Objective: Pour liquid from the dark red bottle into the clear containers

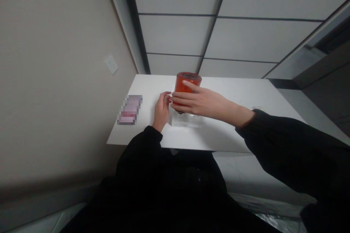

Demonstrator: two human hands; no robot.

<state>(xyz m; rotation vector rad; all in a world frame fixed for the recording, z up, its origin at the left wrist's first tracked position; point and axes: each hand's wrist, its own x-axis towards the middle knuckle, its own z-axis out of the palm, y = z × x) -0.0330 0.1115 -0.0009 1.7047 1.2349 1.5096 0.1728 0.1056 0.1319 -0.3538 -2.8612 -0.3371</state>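
An orange-red see-through jar, its round flat end facing up, stands over a clear plastic stand on the white table. Across the jar's near side lies my right hand, its fingers wrapped round the front and left and hiding much of the jar. My left hand is just left of the jar, fingers curled in at the edge of clear plastic. What sits between those fingers is too small and blurred to make out. Part of the stand's upper half is covered by my hands.
A pixelated pinkish flat item lies at the left of the white table. The wall with a socket borders the left side, and white panels rise behind. A small pale piece lies near my right wrist.
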